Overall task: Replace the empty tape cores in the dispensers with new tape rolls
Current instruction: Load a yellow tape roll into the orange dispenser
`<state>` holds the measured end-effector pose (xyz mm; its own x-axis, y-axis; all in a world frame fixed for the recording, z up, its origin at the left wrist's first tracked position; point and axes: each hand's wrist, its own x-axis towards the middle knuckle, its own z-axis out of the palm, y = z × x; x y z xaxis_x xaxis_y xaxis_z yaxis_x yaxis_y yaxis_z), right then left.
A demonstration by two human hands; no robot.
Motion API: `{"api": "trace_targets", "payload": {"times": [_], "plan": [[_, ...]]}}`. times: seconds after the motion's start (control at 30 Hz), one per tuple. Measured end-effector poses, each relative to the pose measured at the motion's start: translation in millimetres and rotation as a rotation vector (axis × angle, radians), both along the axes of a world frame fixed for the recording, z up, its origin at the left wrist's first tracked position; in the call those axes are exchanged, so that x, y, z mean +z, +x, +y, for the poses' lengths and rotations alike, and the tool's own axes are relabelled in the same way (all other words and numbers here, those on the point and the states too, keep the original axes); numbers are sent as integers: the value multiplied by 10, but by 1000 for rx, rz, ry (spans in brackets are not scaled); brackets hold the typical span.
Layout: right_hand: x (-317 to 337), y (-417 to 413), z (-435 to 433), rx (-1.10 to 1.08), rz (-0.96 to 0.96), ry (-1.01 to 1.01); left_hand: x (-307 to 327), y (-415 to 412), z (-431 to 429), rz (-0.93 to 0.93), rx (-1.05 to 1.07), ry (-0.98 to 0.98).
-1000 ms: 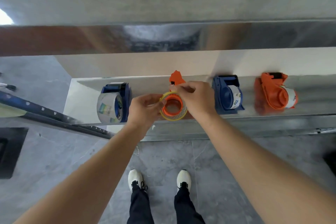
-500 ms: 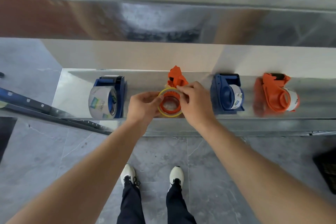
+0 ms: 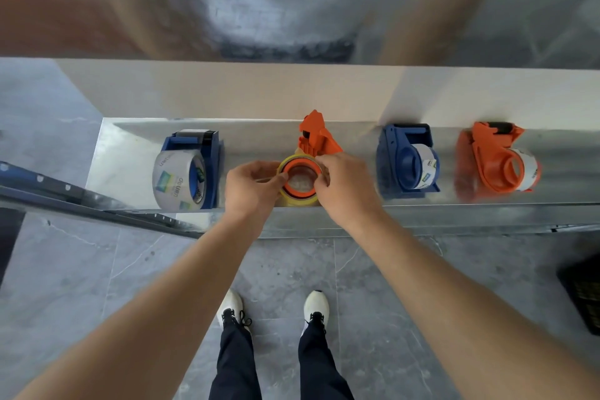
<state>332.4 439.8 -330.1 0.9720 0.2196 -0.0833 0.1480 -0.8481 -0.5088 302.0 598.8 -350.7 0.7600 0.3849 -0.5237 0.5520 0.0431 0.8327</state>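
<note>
Pinching yellow tape roll (image 3: pixel 298 202) from both sides: left hand (image 3: pixel 250 188) and right hand (image 3: pixel 347 191) each grasp a rim, probably to keep it square on the hub (image 3: pixel 301 195) of the middle orange dispenser (image 3: pixel 316 138). Left of that: blue dispenser (image 3: pixel 207 156), loaded. Right of it: second blue dispenser (image 3: pixel 399 156), second orange dispenser (image 3: pixel 490 156), both loaded.

At the centre of the frame, the left hand (image 3: pixel 250 188) and the right hand (image 3: pixel 347 188) pinch opposite edges of a yellow tape roll (image 3: pixel 298 202) seated on the hub of the middle orange dispenser (image 3: pixel 316 140). This stands on a shiny metal shelf (image 3: pixel 123 156). Left of it sits a blue dispenser (image 3: pixel 212 153) with a clear tape roll (image 3: pixel 177 182); to the right are a second blue dispenser (image 3: pixel 399 159) and another orange dispenser (image 3: pixel 490 159), both loaded. At lower centre, white shoes (image 3: pixel 231 305) stand on grey tiles (image 3: pixel 389 286).
</note>
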Motion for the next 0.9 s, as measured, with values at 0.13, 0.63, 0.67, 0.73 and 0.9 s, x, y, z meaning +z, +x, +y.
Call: {"api": "trace_targets", "payload": {"times": [0.13, 0.63, 0.67, 0.73, 0.9], "plan": [[47, -13, 32, 2, -11, -11, -10, -24, 18, -2, -5, 5], [209, 34, -94, -214, -21, -54, 45, -43, 22, 46, -29, 27], [191, 31, -100, -230, 23, -42, 53, -36, 19, 49, -27, 23], [163, 20, -104, -246, 89, -21, 64, -25, 13, 56, -21, 12], [99, 2, -39, -254, 108, 48, 87, -11, -24, 58, -14, 0]]}}
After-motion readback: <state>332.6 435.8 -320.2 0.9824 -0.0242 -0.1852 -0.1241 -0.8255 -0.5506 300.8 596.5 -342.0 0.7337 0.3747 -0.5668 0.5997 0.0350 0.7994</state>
